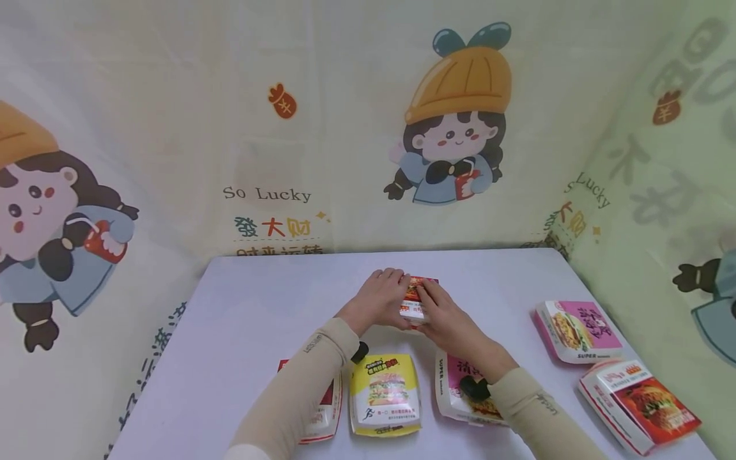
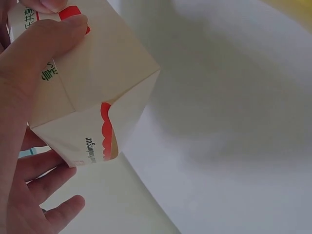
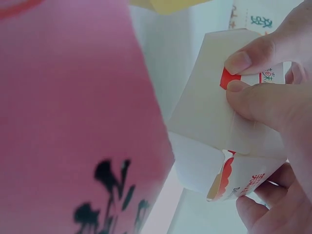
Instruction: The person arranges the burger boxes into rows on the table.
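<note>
Both hands hold one small red-and-white burger box (image 1: 411,309) over the back middle of the table. My left hand (image 1: 381,299) grips its left side, and my right hand (image 1: 447,319) grips its right side. In the left wrist view, the left thumb presses the white face of the burger box (image 2: 107,63) while other fingers lie along the opposite side. Seen from the right wrist, both thumbs meet at a red tab on the burger box (image 3: 200,107). A side flap with a scalloped red edge stands slightly apart. Whether the box touches the table cannot be told.
Nearer on the white table (image 1: 230,332) lie a yellow burger box (image 1: 385,396), a red-and-white box (image 1: 328,415) partly behind the left forearm, and a pink box (image 1: 454,390) partly behind the right. Another pink box (image 1: 581,332) and a red-and-white box (image 1: 641,406) lie far right.
</note>
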Motion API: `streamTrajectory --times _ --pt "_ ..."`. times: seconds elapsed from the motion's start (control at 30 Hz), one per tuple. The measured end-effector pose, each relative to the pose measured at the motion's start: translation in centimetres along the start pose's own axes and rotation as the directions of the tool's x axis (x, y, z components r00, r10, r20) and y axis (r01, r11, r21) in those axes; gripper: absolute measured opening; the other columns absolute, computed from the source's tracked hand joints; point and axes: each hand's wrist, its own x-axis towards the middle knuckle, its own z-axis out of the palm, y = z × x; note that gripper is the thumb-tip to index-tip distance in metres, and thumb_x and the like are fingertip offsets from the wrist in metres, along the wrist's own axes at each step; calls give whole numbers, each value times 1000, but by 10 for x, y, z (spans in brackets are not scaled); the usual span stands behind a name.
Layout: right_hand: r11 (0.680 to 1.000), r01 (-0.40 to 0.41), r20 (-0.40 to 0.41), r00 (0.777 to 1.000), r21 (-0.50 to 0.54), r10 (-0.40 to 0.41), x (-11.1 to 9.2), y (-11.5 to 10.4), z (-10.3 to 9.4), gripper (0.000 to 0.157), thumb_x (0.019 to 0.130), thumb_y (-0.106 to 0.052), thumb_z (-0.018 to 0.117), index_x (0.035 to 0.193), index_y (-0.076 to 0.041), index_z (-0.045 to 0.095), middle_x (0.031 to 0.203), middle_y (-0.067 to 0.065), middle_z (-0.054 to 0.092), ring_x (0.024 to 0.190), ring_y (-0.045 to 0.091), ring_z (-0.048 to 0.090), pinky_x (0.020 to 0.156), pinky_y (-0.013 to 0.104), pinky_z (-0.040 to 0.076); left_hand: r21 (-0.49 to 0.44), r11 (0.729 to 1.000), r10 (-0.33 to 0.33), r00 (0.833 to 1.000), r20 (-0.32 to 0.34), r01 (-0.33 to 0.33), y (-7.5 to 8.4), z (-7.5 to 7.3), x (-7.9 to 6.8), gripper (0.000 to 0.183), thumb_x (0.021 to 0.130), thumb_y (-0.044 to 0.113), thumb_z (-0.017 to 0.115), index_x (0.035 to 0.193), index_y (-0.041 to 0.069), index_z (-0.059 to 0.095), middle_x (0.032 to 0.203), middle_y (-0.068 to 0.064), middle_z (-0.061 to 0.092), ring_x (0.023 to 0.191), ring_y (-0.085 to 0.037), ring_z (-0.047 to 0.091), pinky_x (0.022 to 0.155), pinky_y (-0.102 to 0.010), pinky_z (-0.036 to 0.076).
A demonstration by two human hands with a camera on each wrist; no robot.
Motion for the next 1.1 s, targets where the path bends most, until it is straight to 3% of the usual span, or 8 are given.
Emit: streamTrajectory --times 0.37,0.8,1.1 --pt "1000 -7 29 1000 7 6 6 -11 1 83 82 -18 82 149 2 37 155 23 34 141 37 39 104 43 49 -32 999 -13 1000 -9 12 -11 1 -13 92 75 69 69 142 11 46 135 -5 56 125 -20 52 110 -38 46" --pt "999 32 54 998 33 -33 18 -23 2 73 87 -13 74 148 5 38 154 22 36 141 36 40 107 43 47 -43 999 -33 999 -31 32 -25 3 -29 88 75 67 71 139 11 48 132 -5 57 126 -21 52 109 -39 46" --pt "996 5 123 992 85 -15 24 -33 3 74 88 -13 69 150 4 34 158 20 30 144 34 36 108 43 47 -63 997 -47 998 -29 45 -36 7 -42 89 73 66 73 137 9 49 130 -7 58 124 -22 54 108 -39 46"
